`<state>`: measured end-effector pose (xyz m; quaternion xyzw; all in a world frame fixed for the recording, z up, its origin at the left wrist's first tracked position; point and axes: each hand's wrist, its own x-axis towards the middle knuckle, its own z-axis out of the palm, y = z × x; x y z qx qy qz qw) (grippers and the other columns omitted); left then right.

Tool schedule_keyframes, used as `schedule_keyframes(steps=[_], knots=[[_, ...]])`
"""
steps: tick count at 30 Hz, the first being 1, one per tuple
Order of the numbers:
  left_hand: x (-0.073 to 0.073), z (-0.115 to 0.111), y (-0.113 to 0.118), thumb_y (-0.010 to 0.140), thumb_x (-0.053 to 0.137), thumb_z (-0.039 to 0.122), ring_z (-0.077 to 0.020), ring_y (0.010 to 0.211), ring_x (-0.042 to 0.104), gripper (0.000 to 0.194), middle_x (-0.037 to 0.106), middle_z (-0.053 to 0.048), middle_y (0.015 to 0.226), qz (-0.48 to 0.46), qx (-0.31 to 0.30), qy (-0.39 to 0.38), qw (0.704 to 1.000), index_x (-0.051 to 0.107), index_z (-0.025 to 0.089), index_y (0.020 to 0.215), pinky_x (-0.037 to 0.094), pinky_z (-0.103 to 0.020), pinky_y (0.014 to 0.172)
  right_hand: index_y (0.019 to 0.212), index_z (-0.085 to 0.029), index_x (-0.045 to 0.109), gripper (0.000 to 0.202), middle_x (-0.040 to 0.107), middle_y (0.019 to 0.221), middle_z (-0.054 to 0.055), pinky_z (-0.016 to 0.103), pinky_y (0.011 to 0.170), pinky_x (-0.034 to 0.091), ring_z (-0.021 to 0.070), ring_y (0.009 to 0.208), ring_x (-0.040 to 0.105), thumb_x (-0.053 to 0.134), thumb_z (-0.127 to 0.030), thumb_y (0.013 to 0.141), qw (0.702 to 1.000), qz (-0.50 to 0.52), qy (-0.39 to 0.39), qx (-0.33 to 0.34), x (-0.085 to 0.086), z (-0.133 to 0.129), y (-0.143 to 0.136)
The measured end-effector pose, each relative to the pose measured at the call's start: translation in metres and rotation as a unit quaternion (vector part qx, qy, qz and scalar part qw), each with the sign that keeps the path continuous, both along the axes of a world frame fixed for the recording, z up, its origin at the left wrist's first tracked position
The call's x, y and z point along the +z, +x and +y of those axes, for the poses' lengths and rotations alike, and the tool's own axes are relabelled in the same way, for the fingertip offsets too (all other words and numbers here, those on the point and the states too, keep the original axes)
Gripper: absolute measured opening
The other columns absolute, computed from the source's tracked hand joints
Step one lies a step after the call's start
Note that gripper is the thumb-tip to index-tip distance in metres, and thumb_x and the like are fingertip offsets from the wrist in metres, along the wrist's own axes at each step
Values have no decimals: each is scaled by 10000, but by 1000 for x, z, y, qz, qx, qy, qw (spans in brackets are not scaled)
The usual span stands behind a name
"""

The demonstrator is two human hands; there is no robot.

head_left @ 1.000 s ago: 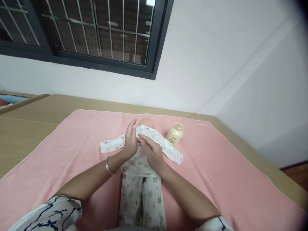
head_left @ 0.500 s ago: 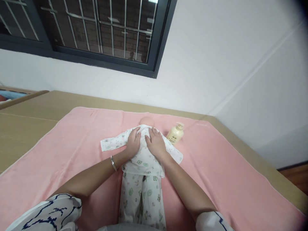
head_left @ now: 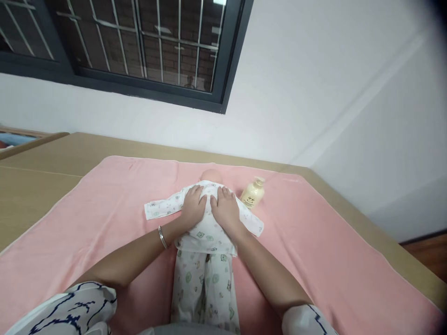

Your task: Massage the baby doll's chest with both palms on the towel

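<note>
A doll [head_left: 211, 175] in a white patterned top [head_left: 206, 236] and matching trousers [head_left: 218, 284] lies on a pink blanket [head_left: 115, 200], its sleeves spread to both sides. Only the rounded top of its head shows past the collar. My left hand [head_left: 193, 207] rests flat on the left part of the upper top, fingers pointing to the head. On the right part lies my right hand [head_left: 225, 209], palm down with the thumb apart. Neither hand holds anything. Just right of the doll's shoulder is a pale yellow pump bottle [head_left: 253, 192].
The blanket covers a wooden surface [head_left: 94, 142] that meets a white wall [head_left: 279, 93]. A dark-framed window [head_left: 223, 93] with bars is above. At the far left stands a wooden rail [head_left: 42, 142] with blue cloth behind it.
My left hand's fingers have shifted slightly on the top, and its thumb stands a little further out. The whole view has moved very slightly; the doll and bottle keep their places.
</note>
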<state>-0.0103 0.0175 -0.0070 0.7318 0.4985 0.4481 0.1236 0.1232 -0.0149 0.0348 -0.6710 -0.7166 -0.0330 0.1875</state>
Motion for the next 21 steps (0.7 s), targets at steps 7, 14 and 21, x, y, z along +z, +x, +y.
schedule_keyframes(steps=[7, 14, 21], knots=[[8, -6, 2, 952, 310, 241, -298, 1352, 421, 451, 529, -199, 1385, 149, 5, 25, 988, 509, 44, 1304, 319, -486, 1138, 1406, -58, 443, 490, 465, 1444, 189, 413, 1155, 236, 267, 1380, 381, 327, -242, 966, 997, -38, 0, 67, 5, -14, -11], [8, -9, 3, 917, 390, 241, -300, 1347, 429, 419, 554, -172, 1368, 138, -17, 37, 990, 544, 103, 1282, 333, -495, 1131, 1407, -8, 417, 518, 447, 1454, 205, 438, 1154, 241, 280, 1387, 364, 293, -273, 979, 999, -8, -28, 20, 6, 1, 0], [9, 1, -2, 917, 402, 270, -305, 1321, 460, 427, 577, -174, 1338, 100, -1, 5, 995, 538, 106, 1287, 331, -508, 1119, 1357, -34, 497, 474, 511, 1397, 205, 412, 1149, 269, 278, 1367, 398, 339, -190, 938, 996, -9, -11, 91, 6, -15, -10]])
